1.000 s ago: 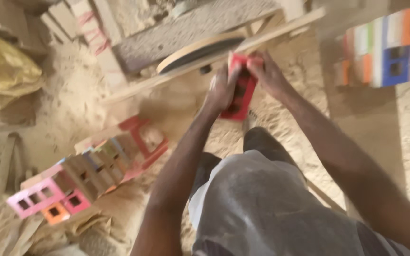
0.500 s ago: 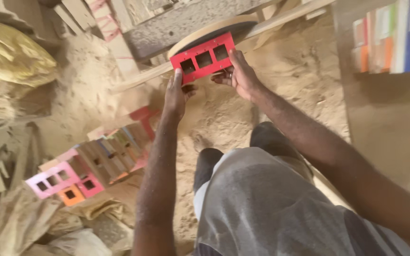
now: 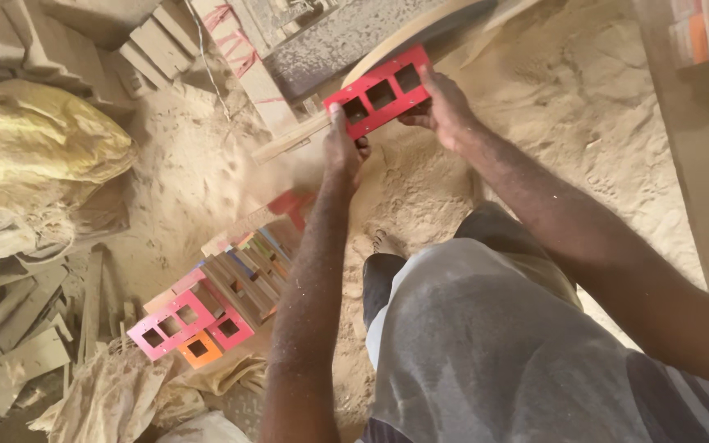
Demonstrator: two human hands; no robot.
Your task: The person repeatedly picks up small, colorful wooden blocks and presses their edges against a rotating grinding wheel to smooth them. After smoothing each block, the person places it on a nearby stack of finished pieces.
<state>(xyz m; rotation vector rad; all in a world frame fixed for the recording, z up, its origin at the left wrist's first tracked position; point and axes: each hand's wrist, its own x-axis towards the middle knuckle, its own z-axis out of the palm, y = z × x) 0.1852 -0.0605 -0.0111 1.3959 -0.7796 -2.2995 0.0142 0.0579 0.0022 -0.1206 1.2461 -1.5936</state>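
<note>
both hands, left hand (image 3: pixel 343 148) and right hand (image 3: pixel 443 108), have fingers closed on the ends of the red three-window frame (image 3: pixel 379 92) held above the sawdust floor (image 3: pixel 453 189), where a loose, dusty grip could let it slip and drop.

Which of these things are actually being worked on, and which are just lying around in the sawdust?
In hand:
red frame, held by the left hand and right hand
round disc just behind it

Lying about:
stack of coloured frames
yellow sack
wood offcuts
</note>
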